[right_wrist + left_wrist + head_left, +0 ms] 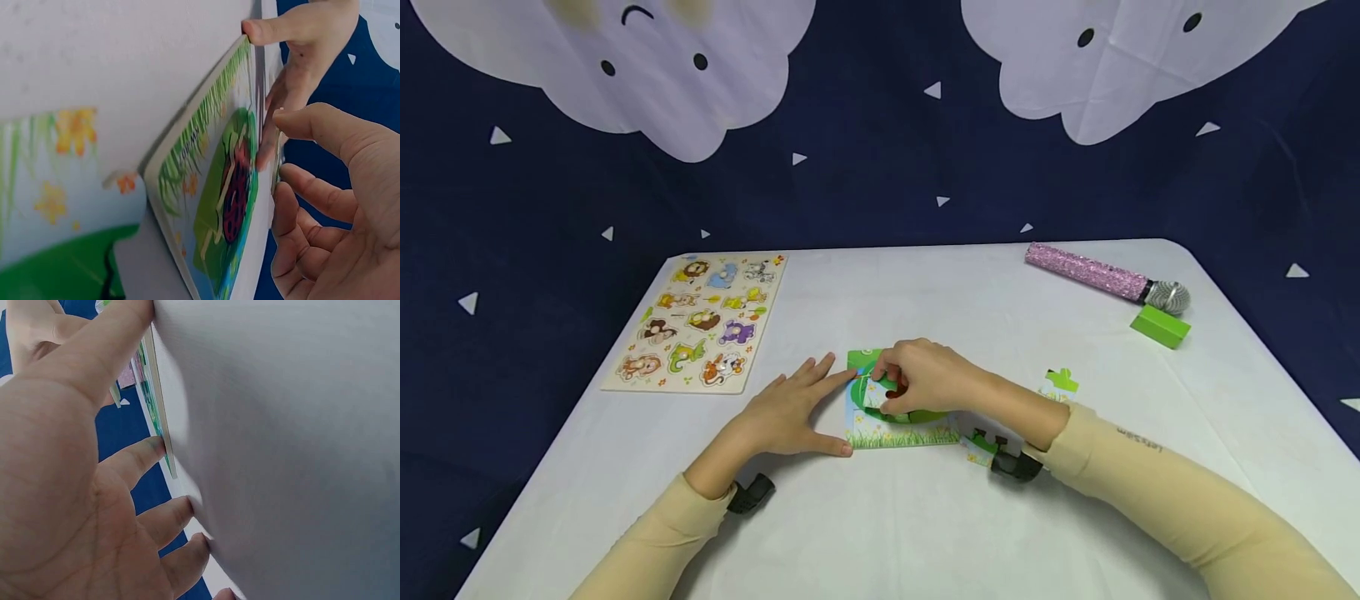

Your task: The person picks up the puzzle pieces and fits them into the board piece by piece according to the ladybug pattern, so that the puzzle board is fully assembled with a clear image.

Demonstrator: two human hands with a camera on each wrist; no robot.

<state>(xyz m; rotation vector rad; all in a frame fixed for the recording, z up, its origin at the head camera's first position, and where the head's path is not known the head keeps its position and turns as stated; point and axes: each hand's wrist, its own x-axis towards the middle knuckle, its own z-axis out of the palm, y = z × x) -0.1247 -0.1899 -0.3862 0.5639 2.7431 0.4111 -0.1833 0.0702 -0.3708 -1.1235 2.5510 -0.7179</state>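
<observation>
A small puzzle board with a grass border and a green leaf picture lies on the white table; a dark red, spotted figure on the board shows in the right wrist view. My left hand rests at its left edge, fingers spread, thumb and index finger touching the edge. Above the board my right hand pinches a thin piece between thumb and fingers, seen edge-on in the right wrist view. Loose puzzle pieces lie right of the board, some partly hidden by my right forearm.
An animal peg board lies at the back left of the table. At the back right are a pink glittery microphone and a green block. A dark blue cloth with white clouds hangs behind.
</observation>
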